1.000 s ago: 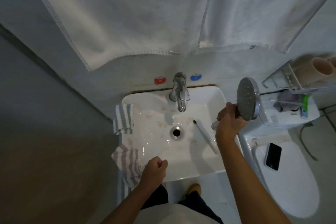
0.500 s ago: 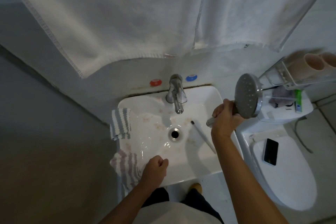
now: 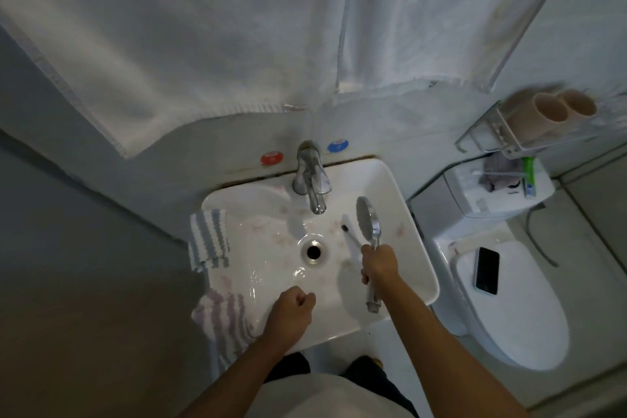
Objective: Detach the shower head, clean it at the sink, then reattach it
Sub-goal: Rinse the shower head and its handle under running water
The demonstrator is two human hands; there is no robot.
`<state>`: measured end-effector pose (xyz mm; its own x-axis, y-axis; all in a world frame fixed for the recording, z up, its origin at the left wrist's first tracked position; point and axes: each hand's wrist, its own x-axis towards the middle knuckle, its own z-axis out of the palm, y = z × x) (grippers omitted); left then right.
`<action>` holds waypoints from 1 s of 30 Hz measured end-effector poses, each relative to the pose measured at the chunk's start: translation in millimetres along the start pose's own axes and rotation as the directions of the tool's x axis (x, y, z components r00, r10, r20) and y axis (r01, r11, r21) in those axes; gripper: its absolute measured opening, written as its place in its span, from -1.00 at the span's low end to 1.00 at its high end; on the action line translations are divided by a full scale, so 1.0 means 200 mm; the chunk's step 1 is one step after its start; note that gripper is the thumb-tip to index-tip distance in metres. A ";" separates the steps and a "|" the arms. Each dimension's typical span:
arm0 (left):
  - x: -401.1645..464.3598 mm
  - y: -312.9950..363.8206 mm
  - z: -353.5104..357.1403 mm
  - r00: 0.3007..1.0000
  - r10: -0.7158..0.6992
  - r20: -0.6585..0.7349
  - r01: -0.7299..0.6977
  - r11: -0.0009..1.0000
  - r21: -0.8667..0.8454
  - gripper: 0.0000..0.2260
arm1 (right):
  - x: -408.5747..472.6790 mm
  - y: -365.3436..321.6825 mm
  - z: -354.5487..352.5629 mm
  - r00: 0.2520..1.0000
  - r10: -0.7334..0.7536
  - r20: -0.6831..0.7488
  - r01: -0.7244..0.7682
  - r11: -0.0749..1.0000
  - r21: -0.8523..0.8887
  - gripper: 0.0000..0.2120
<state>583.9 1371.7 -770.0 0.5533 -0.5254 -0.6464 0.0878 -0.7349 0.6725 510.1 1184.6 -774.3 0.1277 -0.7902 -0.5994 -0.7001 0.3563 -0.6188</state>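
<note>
Two cloths [image 3: 208, 237], two cups [image 3: 539, 114], one phone [image 3: 487, 270].

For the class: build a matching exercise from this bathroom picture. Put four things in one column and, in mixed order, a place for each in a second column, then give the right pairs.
Things:
1. shower head
2. phone
3. toothbrush
4. blue-striped cloth

Places:
A. draped over the sink's left rim
B. lying in the basin, just left of the shower head
C. held over the basin by the right hand
D. lying on the closed toilet lid

Pairs: 1-C, 2-D, 3-B, 4-A
</note>
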 end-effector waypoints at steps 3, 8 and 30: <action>0.00 0.04 0.01 1.000 -0.010 -0.004 0.010 1.000 -0.006 -0.77 | -0.02 -0.01 -0.05 0.999 -0.012 0.032 0.015 0.995 -0.095 -0.77; -0.03 0.13 0.06 0.999 -0.026 0.030 0.026 1.000 -0.007 -0.79 | -0.05 0.04 -0.11 0.994 -0.016 0.104 0.033 0.986 -0.164 -0.78; -0.32 0.40 0.78 0.996 -0.022 0.092 0.016 0.998 0.061 -0.69 | -0.25 0.64 -0.96 0.841 0.071 0.537 -0.345 0.835 0.429 -0.74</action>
<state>426.0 1280.3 -730.4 0.4728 -0.5463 -0.6914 0.0458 -0.7683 0.6385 279.4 1173.2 -726.3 0.4345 -0.3714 -0.8205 -0.3272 0.7837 -0.5280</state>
